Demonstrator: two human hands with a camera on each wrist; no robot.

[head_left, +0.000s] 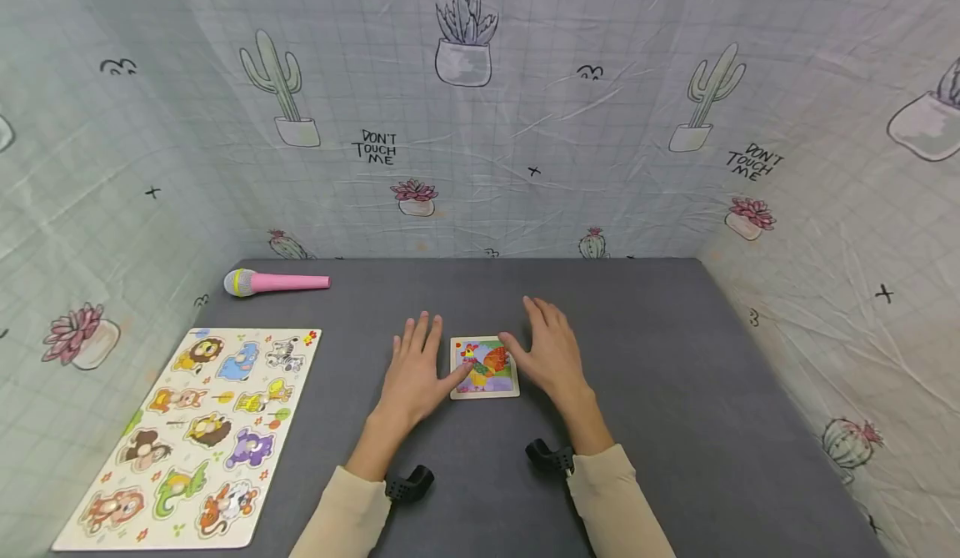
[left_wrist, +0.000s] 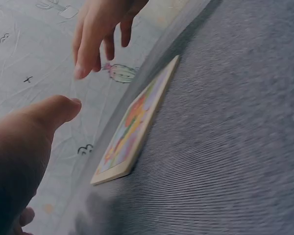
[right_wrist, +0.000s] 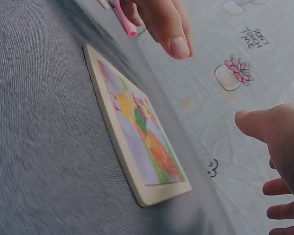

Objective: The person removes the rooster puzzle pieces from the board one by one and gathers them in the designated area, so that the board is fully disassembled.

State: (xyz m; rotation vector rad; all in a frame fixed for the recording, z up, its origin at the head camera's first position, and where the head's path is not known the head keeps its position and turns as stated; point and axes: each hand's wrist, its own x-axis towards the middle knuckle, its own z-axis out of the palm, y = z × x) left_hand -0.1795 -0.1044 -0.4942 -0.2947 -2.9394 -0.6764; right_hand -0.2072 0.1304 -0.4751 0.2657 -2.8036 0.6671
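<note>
A small square rooster puzzle [head_left: 486,379] with a pale wooden frame lies flat on the dark grey table, its picture whole. My left hand [head_left: 416,379] is spread at the puzzle's left side, the thumb reaching over its edge. On the other side my right hand [head_left: 553,356] hovers with fingers extended, its thumb over the upper right corner. Both wrist views show a gap between the thumbs and the puzzle [right_wrist: 137,127], so neither hand holds it. In the left wrist view the puzzle [left_wrist: 132,127] lies below both hands.
A large wooden animal puzzle board [head_left: 288,449] lies at the left of the table [head_left: 675,424]. Behind it, near the back left corner, is a pink toy microphone [head_left: 288,282]. Cloth printed with cacti [head_left: 495,166] hangs around the back and sides.
</note>
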